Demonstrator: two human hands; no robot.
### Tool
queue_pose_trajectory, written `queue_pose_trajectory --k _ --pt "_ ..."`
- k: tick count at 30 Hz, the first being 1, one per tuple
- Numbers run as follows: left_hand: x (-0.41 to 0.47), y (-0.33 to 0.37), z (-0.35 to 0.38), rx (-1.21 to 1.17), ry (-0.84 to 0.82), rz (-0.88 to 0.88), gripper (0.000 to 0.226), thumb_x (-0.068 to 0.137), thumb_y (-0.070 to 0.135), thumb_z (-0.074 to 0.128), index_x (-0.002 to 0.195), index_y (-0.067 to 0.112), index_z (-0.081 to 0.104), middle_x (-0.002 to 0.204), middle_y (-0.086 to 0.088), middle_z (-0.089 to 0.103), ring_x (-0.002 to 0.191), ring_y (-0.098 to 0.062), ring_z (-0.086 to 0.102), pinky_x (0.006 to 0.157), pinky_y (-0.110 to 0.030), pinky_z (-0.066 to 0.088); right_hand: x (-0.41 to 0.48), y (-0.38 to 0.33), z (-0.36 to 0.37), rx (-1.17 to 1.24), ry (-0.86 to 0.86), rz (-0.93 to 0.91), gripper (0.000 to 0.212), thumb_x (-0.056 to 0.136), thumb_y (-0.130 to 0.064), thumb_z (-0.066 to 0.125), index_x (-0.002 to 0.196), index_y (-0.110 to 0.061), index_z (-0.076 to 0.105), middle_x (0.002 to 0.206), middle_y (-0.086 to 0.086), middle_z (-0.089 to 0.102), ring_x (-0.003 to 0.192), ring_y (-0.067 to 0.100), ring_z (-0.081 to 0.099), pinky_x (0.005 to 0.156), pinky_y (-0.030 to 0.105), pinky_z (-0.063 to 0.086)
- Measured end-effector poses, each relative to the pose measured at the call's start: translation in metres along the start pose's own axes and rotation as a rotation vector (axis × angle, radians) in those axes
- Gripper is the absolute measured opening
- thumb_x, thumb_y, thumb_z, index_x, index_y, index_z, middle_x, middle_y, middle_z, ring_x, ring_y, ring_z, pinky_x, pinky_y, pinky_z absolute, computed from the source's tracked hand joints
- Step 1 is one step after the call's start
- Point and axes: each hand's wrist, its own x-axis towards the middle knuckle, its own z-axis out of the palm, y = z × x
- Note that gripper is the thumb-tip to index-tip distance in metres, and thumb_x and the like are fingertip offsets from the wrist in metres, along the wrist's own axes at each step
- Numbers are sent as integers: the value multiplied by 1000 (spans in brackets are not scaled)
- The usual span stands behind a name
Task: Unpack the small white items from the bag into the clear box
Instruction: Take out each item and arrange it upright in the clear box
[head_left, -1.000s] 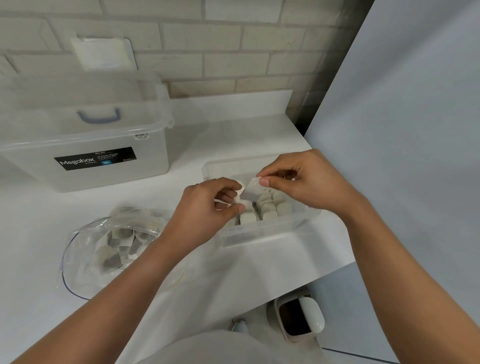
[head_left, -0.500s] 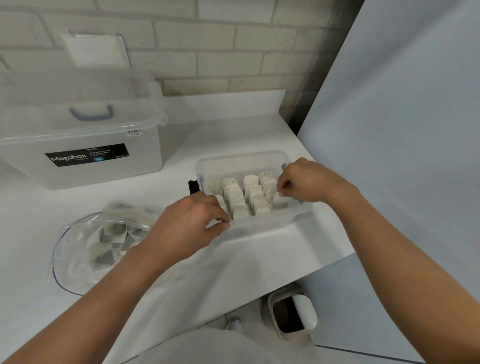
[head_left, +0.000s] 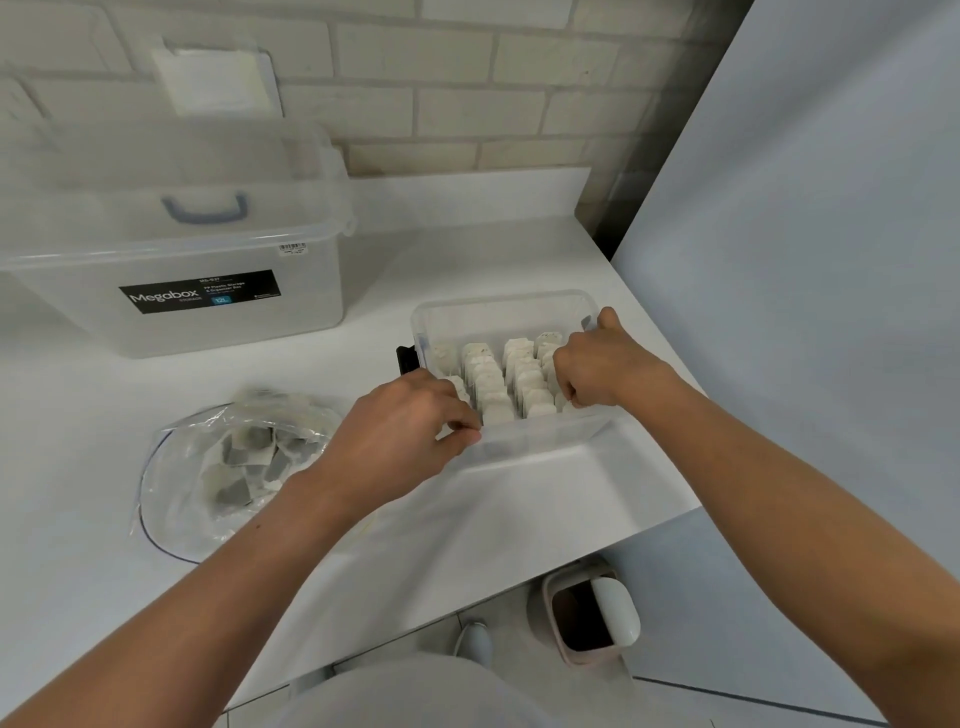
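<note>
A small clear box (head_left: 498, 312) stands on the white counter near its right edge, with several small white items (head_left: 491, 376) standing in rows inside. My right hand (head_left: 602, 366) is over the box's right side, fingers curled down among the right-hand row. My left hand (head_left: 400, 436) rests at the box's near left corner, fingertips pinched at the rim; whether they hold an item is hidden. A clear plastic bag (head_left: 234, 462) lies flat to the left of my left forearm, with several white and grey items still inside.
A large clear lidded storage tub (head_left: 171, 249) labelled Megabox stands at the back left against the brick wall. A small black object (head_left: 406, 358) sits at the box's left side. The counter edge runs close to the box's right. A small bin (head_left: 587, 613) stands on the floor below.
A second ago both hands held a white item above the box. My right hand has lowered into the right-hand row, and my left hand has dropped to the box's near left corner.
</note>
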Motion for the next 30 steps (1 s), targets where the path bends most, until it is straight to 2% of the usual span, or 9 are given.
queue_pose_trajectory --k 4,7,11,14,18,21,25,28,30 --pt "-6 -4 -3 -34 2 20 16 94 39 67 105 31 75 100 15 66 99 -12 59 76 -38 55 -4 4 -6 123 68 20 4 89 -22 70 88 -27 69 83 -7 60 96 22 53 88 38 26" --pt "-21 -13 -14 -50 64 36 18 92 36 71 107 27 75 107 14 64 102 -12 59 83 -36 55 -16 10 -10 287 212 51 18 94 -29 66 109 -27 76 105 -5 73 99 19 62 89 35 37" --pt "-47 -36 -37 2 220 -4 15 87 25 78 103 24 78 114 3 66 106 -21 58 89 -25 44 -48 -11 -20 707 552 85 17 95 -30 70 109 -25 78 100 -10 74 73 1 52 75 22 42" --pt "-71 -59 -53 39 325 -64 13 85 19 80 99 19 79 120 -3 65 111 -27 55 96 -21 35 -68 -58 -36 976 787 69 11 92 -26 74 102 -25 79 88 -17 70 69 3 58 69 9 41" --pt "-105 -86 -69 72 360 -148 12 83 19 82 95 18 79 129 -8 59 122 -33 47 98 -24 33 -80 -145 -64 1298 950 -19 12 89 -15 78 99 -19 81 86 -10 72 75 13 67 68 18 52" --pt "-128 -103 -75 88 344 -187 13 80 22 85 91 19 78 133 -9 56 125 -35 44 98 -35 39 -78 -204 -81 1421 876 -174 13 90 -12 77 103 -14 80 90 -5 75 80 12 70 74 21 57" --pt "-150 -120 -70 178 220 -230 24 72 22 90 94 21 79 134 -14 56 125 -42 43 94 -53 48 -54 -257 -79 1236 612 -254 18 96 -16 67 109 -20 78 104 -5 76 92 10 70 85 30 58" --pt "-158 -128 -64 246 48 -309 54 69 20 89 120 24 71 138 -14 51 123 -43 45 86 -53 54 -31 -275 -70 885 432 -164 24 98 -21 54 114 -23 73 117 -3 71 107 24 66 84 43 56" --pt "-159 -130 -63 216 -43 -390 71 76 17 82 139 31 53 141 -6 43 121 -35 45 78 -47 54 -25 -277 -67 721 343 -96 26 99 -26 51 115 -19 70 120 -1 69 110 27 64 81 42 56"
